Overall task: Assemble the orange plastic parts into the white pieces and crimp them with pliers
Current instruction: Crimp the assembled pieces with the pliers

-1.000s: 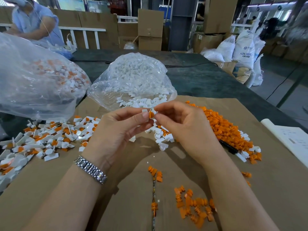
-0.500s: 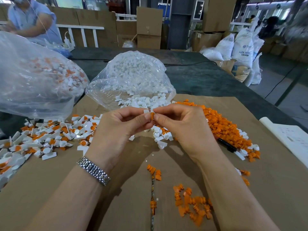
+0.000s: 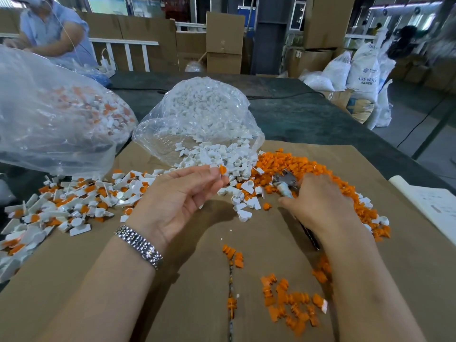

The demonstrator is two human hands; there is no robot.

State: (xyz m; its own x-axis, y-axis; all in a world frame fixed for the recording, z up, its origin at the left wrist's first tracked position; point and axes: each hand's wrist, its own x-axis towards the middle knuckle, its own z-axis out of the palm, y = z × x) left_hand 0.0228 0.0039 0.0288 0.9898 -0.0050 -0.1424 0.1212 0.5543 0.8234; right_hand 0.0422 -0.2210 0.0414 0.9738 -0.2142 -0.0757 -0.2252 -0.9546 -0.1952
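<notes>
Since the earlier frame, the right hand (image 3: 318, 203) has left the part and now closes on the pliers (image 3: 286, 182) beside the orange pile (image 3: 308, 169). Left-hand fingers (image 3: 212, 172) pinch the assembled piece (image 3: 222, 169) above the counter (image 3: 98, 255). Crimping is likely next: bring the pliers to the piece.

A factory packing floor; stacked cardboard boxes (image 3: 224, 43) and resin sacks (image 3: 364, 77) far beyond the hands; bulk bagged parts (image 3: 197, 114).

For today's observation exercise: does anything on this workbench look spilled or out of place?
White pieces have spilled out of the open clear bag onto the cardboard, mixing with the orange pile at its edge. Nothing looks damaged.
</notes>
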